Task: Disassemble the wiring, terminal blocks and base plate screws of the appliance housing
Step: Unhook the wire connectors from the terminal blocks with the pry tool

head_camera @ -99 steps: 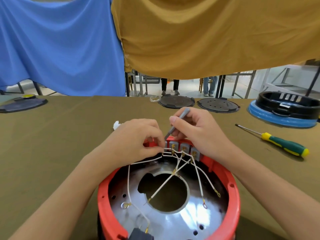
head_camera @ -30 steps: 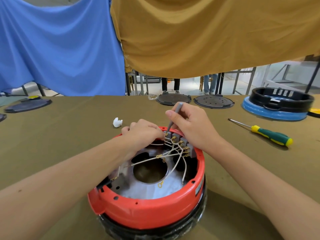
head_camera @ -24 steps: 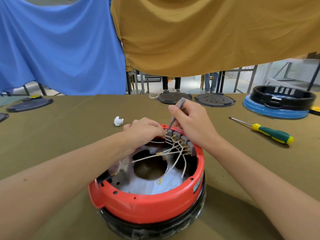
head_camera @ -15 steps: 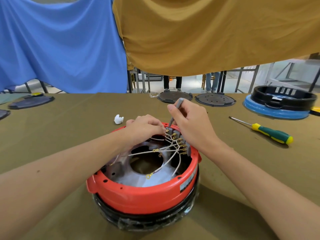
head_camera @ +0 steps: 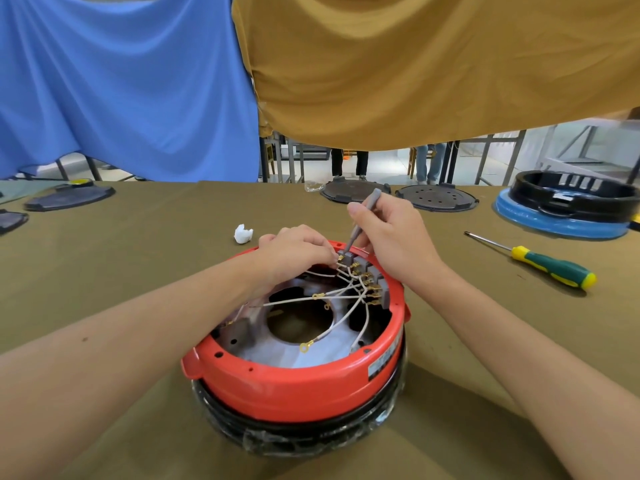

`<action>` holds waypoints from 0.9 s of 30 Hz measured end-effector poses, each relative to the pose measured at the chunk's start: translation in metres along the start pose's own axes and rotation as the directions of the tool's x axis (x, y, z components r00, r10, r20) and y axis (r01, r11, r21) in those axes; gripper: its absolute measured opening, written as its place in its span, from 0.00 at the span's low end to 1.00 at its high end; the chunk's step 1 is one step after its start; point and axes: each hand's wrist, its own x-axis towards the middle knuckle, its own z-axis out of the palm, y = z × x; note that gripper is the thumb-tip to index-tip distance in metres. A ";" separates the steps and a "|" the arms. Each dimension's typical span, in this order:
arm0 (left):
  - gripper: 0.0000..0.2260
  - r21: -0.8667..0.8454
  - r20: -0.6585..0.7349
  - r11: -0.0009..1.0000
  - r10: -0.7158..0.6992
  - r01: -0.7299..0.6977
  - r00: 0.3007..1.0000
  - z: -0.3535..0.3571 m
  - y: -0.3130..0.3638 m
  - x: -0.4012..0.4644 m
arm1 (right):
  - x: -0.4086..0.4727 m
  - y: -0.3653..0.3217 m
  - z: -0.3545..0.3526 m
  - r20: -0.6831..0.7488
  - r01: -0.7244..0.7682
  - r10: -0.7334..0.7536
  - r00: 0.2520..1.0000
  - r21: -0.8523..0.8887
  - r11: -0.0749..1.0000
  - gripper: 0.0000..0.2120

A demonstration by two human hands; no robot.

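Several white wires (head_camera: 341, 294) with gold ring lugs fan out from the row of grey terminal blocks (head_camera: 369, 277) seated inside the far rim of the red appliance housing (head_camera: 298, 382), which sits upside down near the front edge of the olive table (head_camera: 138, 258), roughly at its middle. Some lugs already hang free over the metal base plate (head_camera: 311, 351); others remain at the blocks.

I judge the step in hand to be freeing a lead at the leftmost block. My right hand (head_camera: 398, 237) grasps a slim grey driver (head_camera: 362, 220) between thumb and curled fingers, tip set down on that block. My left hand (head_camera: 294, 252) has its fingers curled down at the same block, apparently pinching the lead there, though the contact itself is hidden.

Next move, as I see it: keep the tip seated and turn while the left hand draws the lug clear without dragging neighbouring leads. The base plate screws look untouched; the larger green-and-yellow screwdriver (head_camera: 550, 270) lies toward the right edge, well apart.
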 end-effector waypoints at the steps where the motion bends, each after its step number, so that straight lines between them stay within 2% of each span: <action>1: 0.12 0.003 0.005 1.000 -0.002 0.002 1.000 0.000 0.000 0.001 | 0.002 0.002 0.000 0.000 -0.040 0.040 0.999 0.039 0.998 0.16; 5: 0.07 -0.006 0.017 1.000 -0.012 0.012 1.000 0.000 -0.001 0.003 | 0.003 0.008 0.001 -0.011 -0.096 0.098 0.995 0.098 0.990 0.17; 9: 0.06 -0.023 0.027 1.000 -0.015 0.016 1.000 0.000 -0.002 0.004 | -0.005 0.005 0.001 -0.039 0.001 0.000 0.999 0.039 0.999 0.16; 15: 0.06 -0.043 0.030 0.998 -0.037 0.039 0.999 0.001 -0.001 0.004 | -0.005 -0.002 -0.001 0.036 0.120 -0.119 0.992 -0.047 0.992 0.16; 17: 0.07 -0.043 0.030 0.998 -0.047 0.048 0.998 0.001 -0.002 0.005 | -0.003 0.001 -0.001 0.030 0.070 -0.069 0.997 -0.004 0.998 0.16; 20: 0.09 -0.050 0.035 0.997 -0.055 0.057 0.998 0.002 -0.005 0.006 | 0.004 0.010 -0.003 0.047 -0.124 0.118 0.992 0.169 0.978 0.15; 22: 0.09 -0.052 0.040 0.997 -0.056 0.058 0.998 0.001 -0.006 0.006 | 0.005 0.014 -0.003 0.065 -0.203 0.193 0.979 0.246 0.948 0.15; 24: 0.10 -0.050 0.033 0.998 -0.048 0.049 0.998 0.002 -0.006 0.007 | 0.003 0.016 -0.002 0.037 -0.161 0.157 0.987 0.229 0.960 0.16; 27: 0.11 -0.039 0.021 0.999 -0.036 0.037 0.999 0.002 -0.004 0.008 | -0.003 0.013 -0.001 0.002 0.052 -0.052 0.999 0.084 0.995 0.14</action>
